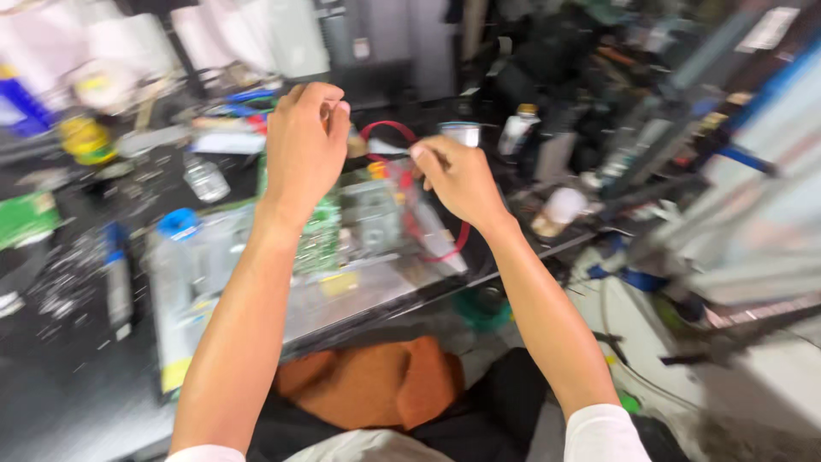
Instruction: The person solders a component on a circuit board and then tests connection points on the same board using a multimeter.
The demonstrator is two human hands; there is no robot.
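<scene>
- Motion blur across whole head view; fine detail hard to read.
- Left hand raised above worktop, at about 11 o'clock from frame centre; fingers curled, tips pinched together near 1 o'clock of the palm. Whether anything sits in the pinch: cannot tell, too blurred.
- Right hand at about 1 o'clock from centre, just beside left hand; thumb and forefinger pinched on end of a red cable.
- Red cable arcs up between both hands, then loops down past 5 o'clock of right hand and lies across metal chassis below.
- Metal chassis open, flat on dark worktop, directly under both hands; green circuit board inside, partly hidden behind left wrist.
- Blue-capped clear container at 9 o'clock of chassis, touching or just beside it; cannot tell which.
- Clear plastic bottle lying at 10 o'clock of chassis, apart from it.
- Yellow container far at 10 o'clock, near worktop's back edge.
- White bottle with yellow cap upright at 1 o'clock of right hand, near.
- Orange cloth at 6 o'clock, below worktop edge, between both forearms.
- Loose clutter, small screws scattered over left part of worktop; not identifiable.
</scene>
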